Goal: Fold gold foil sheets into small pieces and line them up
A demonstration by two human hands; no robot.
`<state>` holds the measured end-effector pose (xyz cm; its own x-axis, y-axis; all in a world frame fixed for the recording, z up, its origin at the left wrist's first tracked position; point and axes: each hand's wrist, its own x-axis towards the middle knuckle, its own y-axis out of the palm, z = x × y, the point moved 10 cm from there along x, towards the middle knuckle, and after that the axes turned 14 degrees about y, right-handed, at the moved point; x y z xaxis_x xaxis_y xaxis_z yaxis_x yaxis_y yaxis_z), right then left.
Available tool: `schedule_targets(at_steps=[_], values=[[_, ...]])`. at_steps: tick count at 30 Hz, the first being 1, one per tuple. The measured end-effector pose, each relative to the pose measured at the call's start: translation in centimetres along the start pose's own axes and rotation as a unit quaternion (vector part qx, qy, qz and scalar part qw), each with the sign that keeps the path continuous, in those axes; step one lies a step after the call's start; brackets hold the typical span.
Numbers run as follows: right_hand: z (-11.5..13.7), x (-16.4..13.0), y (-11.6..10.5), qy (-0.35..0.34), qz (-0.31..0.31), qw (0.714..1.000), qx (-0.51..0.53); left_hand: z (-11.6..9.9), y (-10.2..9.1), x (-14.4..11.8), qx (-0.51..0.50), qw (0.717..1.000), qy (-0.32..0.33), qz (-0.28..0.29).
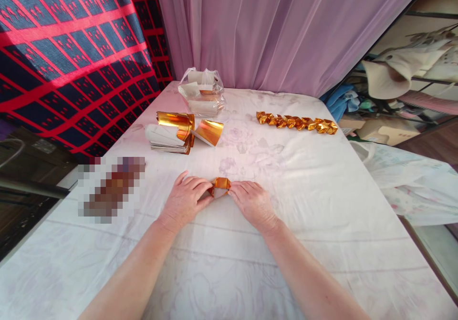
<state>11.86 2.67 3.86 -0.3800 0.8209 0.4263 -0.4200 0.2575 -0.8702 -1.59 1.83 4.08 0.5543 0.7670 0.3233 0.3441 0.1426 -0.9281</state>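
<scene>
Between my two hands is a small folded piece of gold foil paper (pixel 222 183), shiny on top with a pale side showing below. My left hand (pixel 188 196) pinches its left end, thumb below and fingers above. The right end is gripped by the fingertips of my right hand (pixel 252 201). Beyond my left hand lies a stack of gold foil paper sheets (pixel 168 139), some curled with white backs up. One loose gold sheet (pixel 210 131) leans at the stack's right side. Further right stretches a row of folded gold foil pieces (pixel 296 122).
A clear plastic bag (pixel 202 93) with more paper stands at the table's back. A pixelated patch (pixel 112 189) hides something on the left. The table has a pale floral cloth (pixel 322 205). A purple curtain (pixel 250 29) hangs behind, and shelves with a hat (pixel 390 72) stand at right.
</scene>
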Motion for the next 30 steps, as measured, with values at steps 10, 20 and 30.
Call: schedule_targets(at_steps=[10,20,30], values=[[0.2,-0.7,-0.2,-0.017,0.039,0.997,0.061,-0.6,-0.1,0.0,0.038,0.999,0.015,-0.016],[0.3,-0.7,-0.4,0.007,0.034,0.999,0.039,-0.8,-0.5,0.0,0.024,0.999,0.015,-0.031],[-0.5,-0.8,-0.1,0.037,0.049,0.998,0.028,-1.2,-0.4,0.1,0.032,0.999,0.039,-0.019]])
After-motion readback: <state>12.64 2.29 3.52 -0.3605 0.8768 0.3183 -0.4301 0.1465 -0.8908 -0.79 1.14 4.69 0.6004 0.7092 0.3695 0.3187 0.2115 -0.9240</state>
